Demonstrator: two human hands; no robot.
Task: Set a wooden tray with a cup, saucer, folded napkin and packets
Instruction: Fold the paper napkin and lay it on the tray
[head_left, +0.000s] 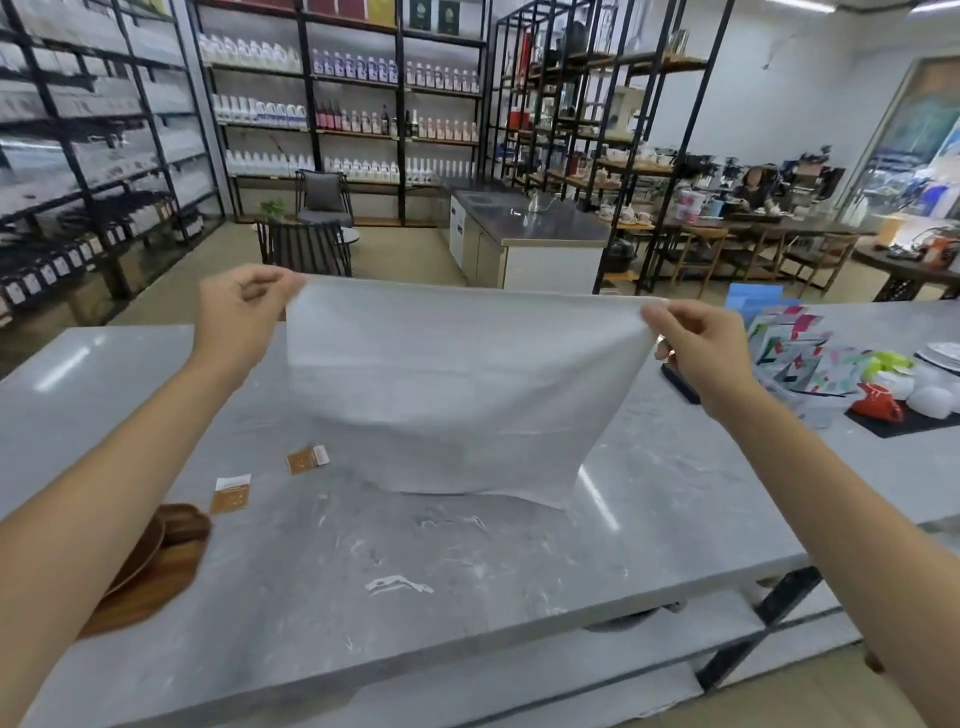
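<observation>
— Hanging spread out above the grey marble worktop is the white napkin, unfolded. Its top edge is stretched nearly level between two hands, and its bottom edge sags down to the worktop, or just above it; I cannot tell which.

— How do the hands hold it?

— The left hand pinches the upper left corner between thumb and curled fingers, so that grip is grasping the napkin. The right hand pinches the upper right corner the same way. Both arms reach forward, well apart.

— And the other tray things?

— Two small brown-and-white packets lie flat on the worktop, left of the napkin's lower edge, near each other but apart. Nearer the person, at the left edge of the worktop, sits the wooden tray, partly hidden by the left forearm. A round wooden saucer rests on it.

— What else is around?

— To the right on the worktop there is a clear box of colourful sachets, then a red cup on its side among white cups on a black mat. Behind stand black shelves of bottles, and a person sits at a far table.
</observation>
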